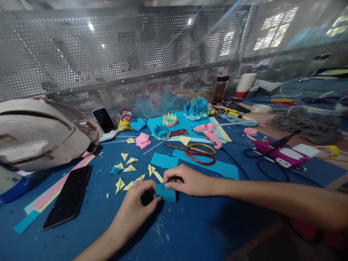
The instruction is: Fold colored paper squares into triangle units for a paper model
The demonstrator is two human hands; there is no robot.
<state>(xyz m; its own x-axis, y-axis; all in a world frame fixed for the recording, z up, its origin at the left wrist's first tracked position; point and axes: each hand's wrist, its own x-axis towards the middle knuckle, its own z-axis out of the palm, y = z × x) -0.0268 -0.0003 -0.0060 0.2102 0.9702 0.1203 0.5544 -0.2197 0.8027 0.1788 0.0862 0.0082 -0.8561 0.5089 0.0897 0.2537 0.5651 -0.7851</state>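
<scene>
A small blue piece of paper [169, 194] is held between my two hands just above the table. My left hand [140, 197] pinches its left edge between thumb and fingers. From the right, my right hand [187, 180] grips its upper edge with thumb and curled fingers. Several folded yellow paper pieces [129, 168] lie beyond my left hand, with one folded blue piece [116, 170] among them. Behind my right hand are flat blue paper strips [217, 167] and scissors [201, 149] with yellow and red handles.
A pink glue gun [210, 133] lies beyond the scissors, near blue paper flowers [197, 108] and a yellow paper ring [170, 119]. On the left are a black phone [69, 195] and a pale backpack [38, 134]. A purple device [281, 153] with a black cable lies right. Perforated metal panels [122, 50] stand behind.
</scene>
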